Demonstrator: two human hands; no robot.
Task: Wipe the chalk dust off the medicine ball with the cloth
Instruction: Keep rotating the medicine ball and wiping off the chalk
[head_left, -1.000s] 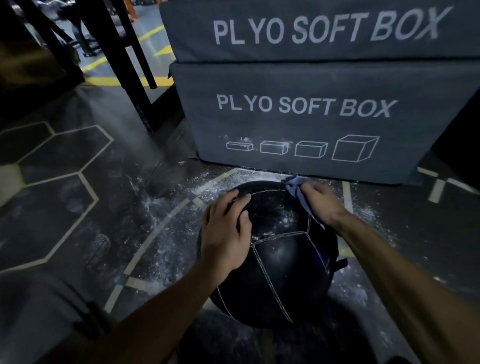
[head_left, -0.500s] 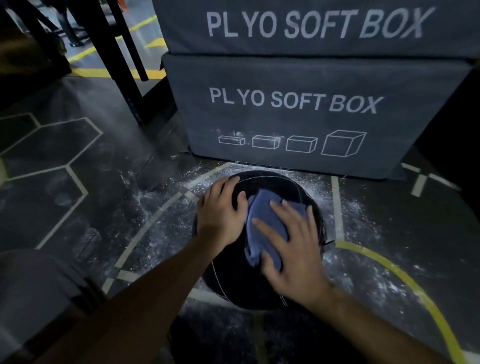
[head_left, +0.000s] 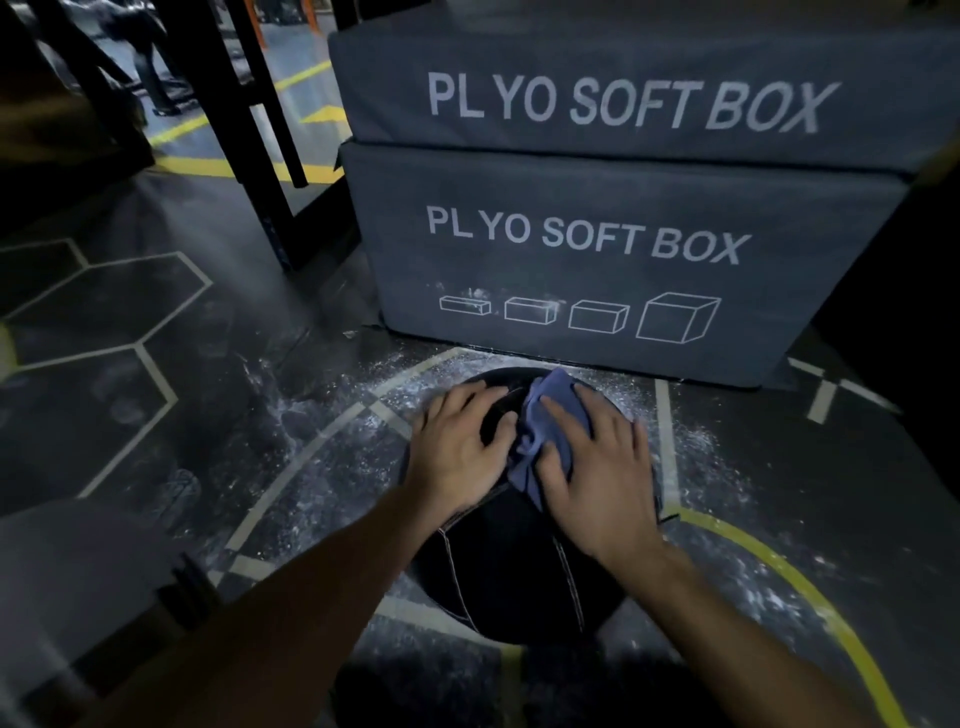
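Note:
A black medicine ball (head_left: 511, 577) with pale stitched seams rests on the dark gym floor, just in front of me. My left hand (head_left: 460, 449) lies flat on its upper left side, fingers spread, holding nothing. My right hand (head_left: 597, 467) presses a crumpled blue cloth (head_left: 545, 426) against the top of the ball, palm down with fingers apart. The cloth bunches between my two hands. Both hands hide most of the ball's top surface.
Two stacked grey foam boxes (head_left: 597, 239) marked PLYO SOFT BOX stand right behind the ball. White chalk dust (head_left: 322, 441) is scattered on the floor around it. Black rack legs (head_left: 244, 130) rise at the back left. A person (head_left: 148, 62) stands far off, back left.
My right hand swept the cloth from the ball's far right edge to its top centre, then slightly farther up. My left hand stayed on the upper left side of the ball.

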